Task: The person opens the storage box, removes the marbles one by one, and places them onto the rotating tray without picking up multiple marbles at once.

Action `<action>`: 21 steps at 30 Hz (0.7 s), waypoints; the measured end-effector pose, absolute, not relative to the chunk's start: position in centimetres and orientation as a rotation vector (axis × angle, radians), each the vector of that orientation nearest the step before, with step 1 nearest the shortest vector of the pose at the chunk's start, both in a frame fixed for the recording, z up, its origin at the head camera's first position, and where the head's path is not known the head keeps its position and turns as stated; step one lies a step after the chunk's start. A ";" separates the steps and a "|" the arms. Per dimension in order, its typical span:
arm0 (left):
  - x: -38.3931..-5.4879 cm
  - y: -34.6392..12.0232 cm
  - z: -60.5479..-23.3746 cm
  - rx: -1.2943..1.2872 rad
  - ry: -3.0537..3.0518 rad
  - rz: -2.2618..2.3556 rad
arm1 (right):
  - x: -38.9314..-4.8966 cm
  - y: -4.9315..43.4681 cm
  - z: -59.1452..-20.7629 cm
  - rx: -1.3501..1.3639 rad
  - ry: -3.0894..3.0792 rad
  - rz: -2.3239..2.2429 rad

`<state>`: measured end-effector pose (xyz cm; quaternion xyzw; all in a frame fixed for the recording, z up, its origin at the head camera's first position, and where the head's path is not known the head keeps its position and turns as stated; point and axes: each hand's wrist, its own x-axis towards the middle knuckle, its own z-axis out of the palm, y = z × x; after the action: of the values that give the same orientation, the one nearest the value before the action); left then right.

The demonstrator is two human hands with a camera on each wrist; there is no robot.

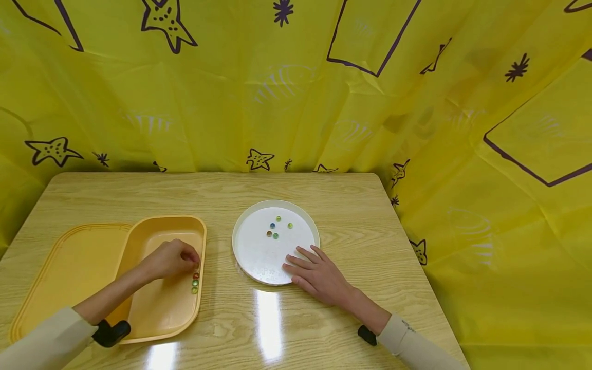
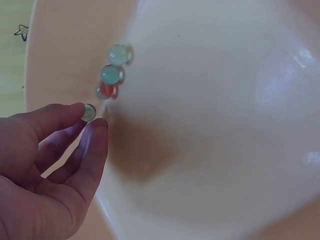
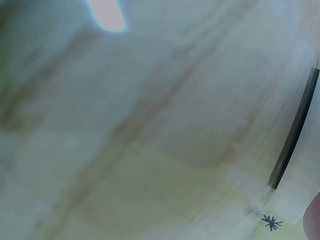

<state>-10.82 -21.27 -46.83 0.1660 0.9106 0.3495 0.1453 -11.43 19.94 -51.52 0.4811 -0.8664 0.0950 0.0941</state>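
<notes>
One marble (image 2: 89, 113), left grip (image 1: 170, 259), between fingertips (image 2: 99, 129)

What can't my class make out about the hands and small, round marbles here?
Head view: the small round greenish glassy marble, obscured by the pinching left hand.
Right wrist view: the bare right hand, nearly all cut off by the picture's edge.
Head view: patterns inside the five small coloured glassy marbles on the round white tray, too small.

right hand (image 3: 313, 221) mostly cut off in right wrist view, tabletop (image 3: 165, 95) blurred there
</notes>
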 end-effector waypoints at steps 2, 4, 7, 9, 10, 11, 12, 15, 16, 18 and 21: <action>-10.8 -21.4 -46.6 0.477 2.644 1.014 | -11.4 19.9 -51.5 1.426 -2.578 0.285; -10.8 -21.5 -46.3 0.483 2.662 1.034 | -11.4 20.0 -51.5 1.427 -2.573 0.283; -10.7 -21.5 -45.7 0.485 2.684 1.068 | -11.5 20.0 -51.7 1.430 -2.551 0.277; -10.7 -21.6 -45.5 0.486 2.694 1.095 | -11.5 20.0 -51.8 1.430 -2.545 0.279; -10.6 -21.6 -45.4 0.482 2.698 1.106 | -11.5 20.0 -51.8 1.430 -2.548 0.283; -10.6 -21.6 -45.2 0.485 2.709 1.112 | -11.5 19.9 -51.8 1.431 -2.548 0.288; -10.6 -21.6 -45.1 0.486 2.720 1.119 | -11.5 19.9 -51.7 1.430 -2.556 0.299; -10.5 -21.6 -44.4 0.486 2.735 1.152 | -11.5 19.9 -51.7 1.432 -2.552 0.297; -10.5 -21.6 -44.2 0.487 2.739 1.163 | -11.5 19.9 -51.6 1.432 -2.547 0.291; -10.4 -21.5 -43.6 0.477 2.735 1.191 | -11.5 19.9 -51.6 1.432 -2.543 0.287; -10.4 -21.3 -42.6 0.452 2.734 1.221 | -11.4 19.9 -51.6 1.431 -2.543 0.290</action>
<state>-10.36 -21.33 -42.64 0.1490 0.9015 0.4025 0.0565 -11.43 19.87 -51.58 0.4853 -0.8625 0.0982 0.1047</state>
